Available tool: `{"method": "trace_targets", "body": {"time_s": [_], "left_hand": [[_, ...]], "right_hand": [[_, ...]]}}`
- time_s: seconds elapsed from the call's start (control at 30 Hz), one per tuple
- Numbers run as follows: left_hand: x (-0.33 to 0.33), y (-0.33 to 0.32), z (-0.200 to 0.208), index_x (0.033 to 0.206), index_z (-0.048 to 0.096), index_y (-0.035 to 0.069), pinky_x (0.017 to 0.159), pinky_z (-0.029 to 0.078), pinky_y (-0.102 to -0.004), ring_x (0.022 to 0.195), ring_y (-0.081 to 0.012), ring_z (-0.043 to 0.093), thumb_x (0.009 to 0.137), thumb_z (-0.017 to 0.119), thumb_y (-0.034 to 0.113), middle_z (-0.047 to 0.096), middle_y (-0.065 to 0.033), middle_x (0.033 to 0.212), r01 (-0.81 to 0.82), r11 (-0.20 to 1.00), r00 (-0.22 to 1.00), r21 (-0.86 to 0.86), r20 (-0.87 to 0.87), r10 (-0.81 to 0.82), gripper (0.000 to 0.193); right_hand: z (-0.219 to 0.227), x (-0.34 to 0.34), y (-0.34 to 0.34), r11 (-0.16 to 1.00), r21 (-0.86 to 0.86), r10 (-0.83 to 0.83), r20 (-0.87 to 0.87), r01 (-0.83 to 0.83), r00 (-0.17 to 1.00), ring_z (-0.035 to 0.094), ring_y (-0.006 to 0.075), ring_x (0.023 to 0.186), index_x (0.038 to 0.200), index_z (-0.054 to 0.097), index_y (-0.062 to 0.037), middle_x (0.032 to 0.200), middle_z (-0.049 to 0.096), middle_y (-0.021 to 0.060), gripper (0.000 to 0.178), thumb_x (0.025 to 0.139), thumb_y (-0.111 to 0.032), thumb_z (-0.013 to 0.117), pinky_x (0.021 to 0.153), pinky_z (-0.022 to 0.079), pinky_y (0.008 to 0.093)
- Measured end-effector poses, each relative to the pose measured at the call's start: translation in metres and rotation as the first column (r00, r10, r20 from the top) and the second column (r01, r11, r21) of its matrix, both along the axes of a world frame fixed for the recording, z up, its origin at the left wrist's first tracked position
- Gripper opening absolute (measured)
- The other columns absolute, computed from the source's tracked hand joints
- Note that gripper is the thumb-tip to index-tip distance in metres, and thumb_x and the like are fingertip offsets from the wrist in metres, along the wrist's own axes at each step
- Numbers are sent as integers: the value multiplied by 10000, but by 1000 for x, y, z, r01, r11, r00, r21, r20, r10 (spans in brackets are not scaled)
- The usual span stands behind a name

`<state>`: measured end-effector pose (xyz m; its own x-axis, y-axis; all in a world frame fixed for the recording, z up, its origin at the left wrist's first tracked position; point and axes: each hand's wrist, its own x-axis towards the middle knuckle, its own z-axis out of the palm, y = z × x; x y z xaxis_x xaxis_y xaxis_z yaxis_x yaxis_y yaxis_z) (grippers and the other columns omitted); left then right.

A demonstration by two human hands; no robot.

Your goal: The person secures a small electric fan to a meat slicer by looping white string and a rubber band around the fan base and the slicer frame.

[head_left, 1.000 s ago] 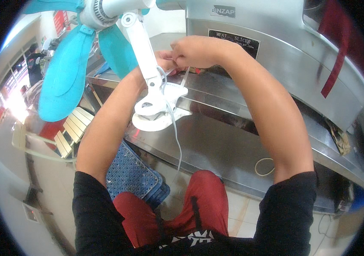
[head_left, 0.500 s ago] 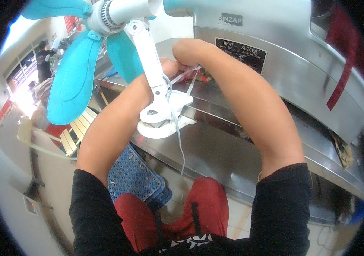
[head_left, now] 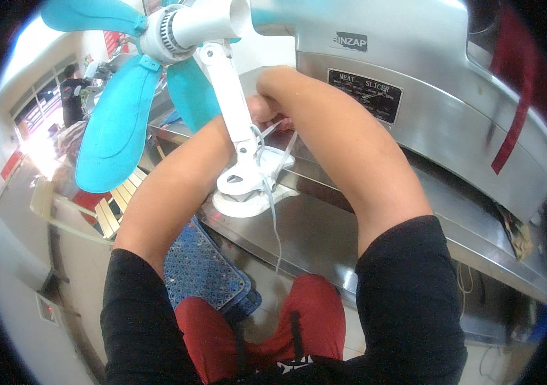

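Both my arms reach forward past a white clip-on fan [head_left: 231, 102] with teal blades [head_left: 113, 122], its base standing on the steel bench [head_left: 299, 237]. Behind the fan's stem my left hand [head_left: 260, 110] is curled closed, and what it grips is hidden. Touching or almost touching it, my right hand [head_left: 276, 80] bends in at the wrist, its fingers out of sight behind the forearm. Just below the hands lies a small reddish thing [head_left: 284, 124], too covered to name. White straps [head_left: 273, 130] run from there toward the fan base.
A large steel meat slicer [head_left: 440, 83] fills the right side, a dark red strip [head_left: 516, 131] hanging on it. Blue plastic crates [head_left: 206, 273] stand on the floor by my knees. Slatted yellow wood [head_left: 119, 199] is at the left; another person [head_left: 71, 96] stands far behind.
My two hands have drawn closer together, and the right elbow has come inward. The white straps and red bits between the hands show less. The whole view has shifted slightly.
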<state>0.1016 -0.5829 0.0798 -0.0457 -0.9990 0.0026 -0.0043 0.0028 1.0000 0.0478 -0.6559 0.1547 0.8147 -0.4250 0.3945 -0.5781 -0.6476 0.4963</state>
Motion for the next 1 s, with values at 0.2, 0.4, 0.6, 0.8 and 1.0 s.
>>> {"method": "trace_targets", "body": {"time_s": [0.2,0.4,0.6,0.8,1.0], "left_hand": [[4,3,-1,901,640,33,522,533,-291,638,-165,624,927,636,114,666,-94,808,-10,1000,999,11,49,10,85],[1,-6,9,881,633,37,510,522,-286,627,-161,616,931,633,122,660,-92,794,9,998,988,58,155,-18,98],[-3,-17,16,860,625,41,498,510,-281,616,-156,609,934,630,129,654,-89,780,-38,992,947,124,321,-4,115],[2,-24,5,812,584,45,444,424,-248,566,-144,566,953,573,97,619,-76,733,-39,986,999,160,-24,43,151],[-6,-10,11,940,594,6,509,509,-281,626,-171,601,966,518,46,600,-94,755,81,989,996,123,-48,-75,90]], "right_hand": [[-14,-7,4,996,77,-26,-143,37,989,705,306,874,884,763,-49,928,725,177,160,755,-67,671,771,544,433],[-11,-20,7,995,96,-10,-205,30,979,704,297,894,886,762,-53,931,727,169,154,763,-75,672,811,537,444],[-10,-62,47,989,-148,-33,-121,15,992,678,248,976,880,749,-90,939,729,112,120,790,-109,671,1055,385,514],[-36,-94,57,971,-239,-32,-85,11,996,624,198,1054,851,739,-116,966,717,68,92,797,-164,681,1185,178,508],[-38,-97,57,981,-180,-82,-57,71,995,622,208,1081,868,765,-144,912,726,61,159,838,-164,610,1197,99,518]]}}
